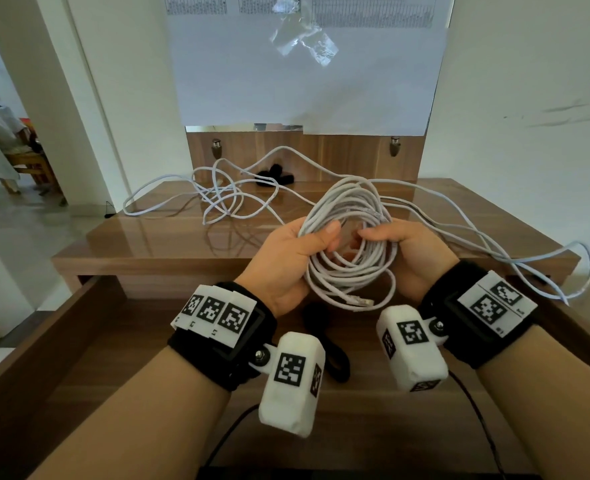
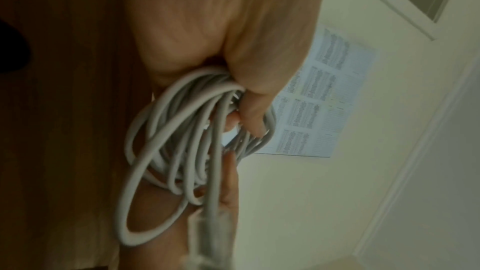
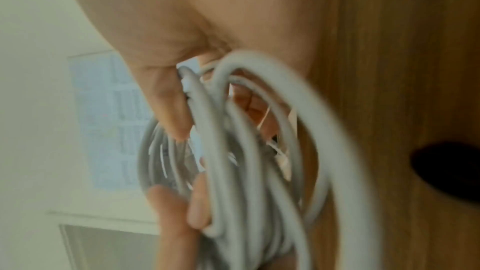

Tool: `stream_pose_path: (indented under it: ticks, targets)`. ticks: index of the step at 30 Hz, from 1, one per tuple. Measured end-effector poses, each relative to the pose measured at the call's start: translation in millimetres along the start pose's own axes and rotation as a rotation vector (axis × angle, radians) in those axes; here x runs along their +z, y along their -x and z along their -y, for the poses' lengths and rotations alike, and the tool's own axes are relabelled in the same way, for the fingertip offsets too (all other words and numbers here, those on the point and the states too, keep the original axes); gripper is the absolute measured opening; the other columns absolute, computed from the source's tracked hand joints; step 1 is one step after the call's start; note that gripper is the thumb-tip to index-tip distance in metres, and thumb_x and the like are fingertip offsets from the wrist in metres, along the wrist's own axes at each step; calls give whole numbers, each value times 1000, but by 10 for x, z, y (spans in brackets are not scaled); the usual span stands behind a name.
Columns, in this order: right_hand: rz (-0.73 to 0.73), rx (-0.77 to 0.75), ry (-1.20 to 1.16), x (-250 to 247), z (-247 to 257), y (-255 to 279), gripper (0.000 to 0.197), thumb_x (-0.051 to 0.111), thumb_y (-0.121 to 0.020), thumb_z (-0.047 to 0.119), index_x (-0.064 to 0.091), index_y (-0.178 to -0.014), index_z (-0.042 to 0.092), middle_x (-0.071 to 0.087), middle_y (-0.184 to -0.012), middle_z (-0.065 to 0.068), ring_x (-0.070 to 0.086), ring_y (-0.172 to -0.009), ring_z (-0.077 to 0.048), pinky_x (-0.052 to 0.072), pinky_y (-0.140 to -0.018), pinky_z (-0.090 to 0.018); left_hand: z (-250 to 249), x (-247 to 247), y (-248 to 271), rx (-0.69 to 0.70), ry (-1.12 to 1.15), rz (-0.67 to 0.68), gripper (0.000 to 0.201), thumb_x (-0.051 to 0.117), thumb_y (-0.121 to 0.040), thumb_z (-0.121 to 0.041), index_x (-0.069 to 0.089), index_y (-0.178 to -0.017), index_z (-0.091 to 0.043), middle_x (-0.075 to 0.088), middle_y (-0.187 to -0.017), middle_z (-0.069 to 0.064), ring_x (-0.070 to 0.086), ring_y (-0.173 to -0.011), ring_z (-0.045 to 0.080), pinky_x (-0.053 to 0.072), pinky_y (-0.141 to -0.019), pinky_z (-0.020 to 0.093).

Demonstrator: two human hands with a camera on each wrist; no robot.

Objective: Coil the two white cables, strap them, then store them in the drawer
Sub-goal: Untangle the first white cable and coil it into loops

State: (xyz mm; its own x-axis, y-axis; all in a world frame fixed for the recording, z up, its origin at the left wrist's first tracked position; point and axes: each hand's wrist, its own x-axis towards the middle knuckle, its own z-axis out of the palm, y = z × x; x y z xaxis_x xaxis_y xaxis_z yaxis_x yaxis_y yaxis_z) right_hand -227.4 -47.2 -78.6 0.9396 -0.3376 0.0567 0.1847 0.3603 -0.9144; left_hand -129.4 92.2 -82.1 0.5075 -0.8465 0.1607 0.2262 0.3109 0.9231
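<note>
Above the open drawer (image 1: 61, 348), the coiled white cable (image 1: 347, 247) hangs between both hands — the left hand (image 1: 288, 261) grips its left side with thumb pressed over the loops, the right hand (image 1: 409, 254) curls round the right. A plug end (image 1: 359, 301) dangles below. Loops look uneven, so squaring them before strapping would help; a black strap (image 1: 335, 355) lies in the drawer beneath. The second white cable (image 1: 224, 192) sprawls loose on the desk (image 1: 168, 237) — untouched.

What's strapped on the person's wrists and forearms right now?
Bare arms, no sleeves. The left hand and right hand each have a wide black wrist band carrying white plates printed with black square tags, a white boxy camera housing and thin black leads.
</note>
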Motion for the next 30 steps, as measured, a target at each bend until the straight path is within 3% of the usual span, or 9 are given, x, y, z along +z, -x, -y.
stream_pose_path:
  ticks: [3,5,8,10,13,16,19,23,30]
  targets:
    - [62,33,-156,-26,-35,-35,51,80,-64,14,61,-107,-5,61,-88,-16,61,-84,-28,48,-94,-46,-20,8,13,0,-47,51,19,46,-100,-7,62,-89,-4,48,-58,1,53,-51,7,49,-55,19]
    - [92,37,-210,-35,-65,-49,43,89,-50,16,64,-81,2,56,-70,-7,57,-65,-18,51,-79,-38,-29,-16,17,-24,-44,48,29,47,-100,-9,66,-78,-8,48,-57,2,55,-50,8,49,-53,19]
    - [123,34,-267,47,-60,-7,23,74,-73,19,54,-66,11,41,-48,2,44,-45,-12,50,-61,-29,-25,-35,1,-74,22,30,28,48,-99,-12,60,-74,-6,55,-60,4,59,-51,12,53,-55,24]
    - [83,44,-267,93,-20,20,27,57,-85,22,45,-62,13,30,-39,5,37,-35,-10,46,-50,-24,-5,-24,-1,-87,78,58,22,49,-96,-11,58,-77,-4,59,-61,5,62,-53,14,55,-57,26]
    - [-11,30,-297,117,63,46,29,56,-84,29,39,-65,14,24,-35,7,28,-28,-7,38,-42,-18,45,-37,-8,-71,99,181,9,61,-85,-10,60,-83,-1,65,-70,7,67,-67,18,58,-69,30]
    - [-69,-18,-358,110,84,43,30,58,-81,32,40,-66,14,26,-34,7,29,-27,-7,39,-37,-18,77,-58,-10,-48,157,259,19,65,-77,-8,59,-93,-1,68,-77,7,69,-78,19,57,-78,32]
    - [-52,-51,-335,131,40,19,28,57,-82,32,49,-64,13,29,-37,6,34,-31,-9,46,-43,-21,115,-20,-20,12,182,147,11,60,-84,-11,58,-90,-3,60,-70,4,64,-67,15,56,-70,27]
    - [24,-89,-165,112,-17,-3,31,55,-86,23,61,-56,15,39,-50,1,43,-49,-12,51,-63,-28,108,-25,-42,82,230,18,9,55,-88,-17,60,-89,-9,49,-66,1,50,-55,9,49,-61,21]
    - [148,-22,-100,97,-113,-17,5,61,-81,7,65,-83,6,57,-65,-7,60,-65,-20,56,-73,-33,-10,-120,-58,58,182,-17,17,56,-84,-25,53,-82,-8,39,-48,-6,34,-38,5,34,-45,21]
